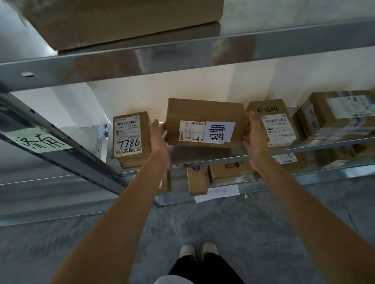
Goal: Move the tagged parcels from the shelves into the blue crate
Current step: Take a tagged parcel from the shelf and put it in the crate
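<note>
shoes (198, 250) on the floor (55, 257). on the shelf (319, 144): 7786 box (130, 136), left hand (159, 140) and right hand (253, 135) gripping the tilted tagged parcel (205, 123) by its ends, more boxes (274, 124) right.

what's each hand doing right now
Left hand: grips the left end of the tagged parcel.
Right hand: grips the parcel's right end, fingers curled under it.
</note>
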Available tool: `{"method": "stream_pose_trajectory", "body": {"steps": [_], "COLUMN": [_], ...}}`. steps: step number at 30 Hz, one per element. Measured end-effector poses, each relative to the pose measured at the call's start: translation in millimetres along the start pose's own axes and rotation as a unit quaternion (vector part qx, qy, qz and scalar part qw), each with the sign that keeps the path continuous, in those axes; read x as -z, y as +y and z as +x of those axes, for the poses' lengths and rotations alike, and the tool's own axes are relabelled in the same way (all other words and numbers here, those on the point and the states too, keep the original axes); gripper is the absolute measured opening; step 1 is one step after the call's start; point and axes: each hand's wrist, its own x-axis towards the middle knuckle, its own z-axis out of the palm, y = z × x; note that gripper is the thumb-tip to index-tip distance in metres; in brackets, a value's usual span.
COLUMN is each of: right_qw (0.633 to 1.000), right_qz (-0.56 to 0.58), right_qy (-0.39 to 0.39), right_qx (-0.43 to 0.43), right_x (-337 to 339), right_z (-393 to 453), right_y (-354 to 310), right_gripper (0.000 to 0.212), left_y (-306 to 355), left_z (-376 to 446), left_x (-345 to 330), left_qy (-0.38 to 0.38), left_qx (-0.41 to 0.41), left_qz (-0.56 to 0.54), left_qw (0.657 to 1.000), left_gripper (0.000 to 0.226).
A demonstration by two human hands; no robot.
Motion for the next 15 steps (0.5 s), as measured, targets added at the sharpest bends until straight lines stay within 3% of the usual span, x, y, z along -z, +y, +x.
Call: {"method": "stream_pose_trajectory", "body": {"steps": [2, 6, 15], "right_qw": [1.000, 1.000, 1.000], "right_qz": [-0.015, -0.027, -0.020], "right_qy": [-0.008, -0.011, -0.012], "right_qx": [-0.004, -0.009, -0.014], "right_x": [-2, -4, -3], "right_z": [2, -1, -8], "right_y": [1, -1, 11], "right_gripper": [0.023, 0.018, 0.032], "left_y": [-4, -9, 13], "left_z": [-3, -2, 1], "left_x": [3, 6, -3], "left_qy": [-0.013, 0.002, 0.012], "left_qx": [-0.004, 0.002, -0.046], "left_qz": [0.018, 0.035, 0.095], "left_qw": [1.000, 0.999, 0.994], "left_gripper": [0.052, 0.036, 0.025]}}
